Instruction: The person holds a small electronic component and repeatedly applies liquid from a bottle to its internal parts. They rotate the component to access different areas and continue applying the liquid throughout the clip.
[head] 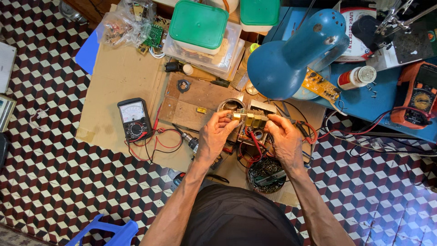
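From the head camera, looking straight down, both hands meet over a small brass-yellow component (250, 119), a blocky part with what look like windings or terminals, held just above the middle of the cardboard sheet (114, 86) spread on the patterned floor. The left hand (214, 136) closes its fingertips on the part's 9 o'clock end, and the right hand (284, 139) pinches its 3 o'clock end, so the piece is carried between the two, clear of the surface. I judge it stiff and dense for its size, with thin leads that would bend or snap, so the solid outer ends are the safe places to grip, not the wires. Red and black leads (159, 136) trail at 9 o'clock toward an analog multimeter (134, 118). A blue desk lamp (291, 57) hangs at 1 o'clock, and a round tin of screws (266, 175) sits at 6 o'clock.
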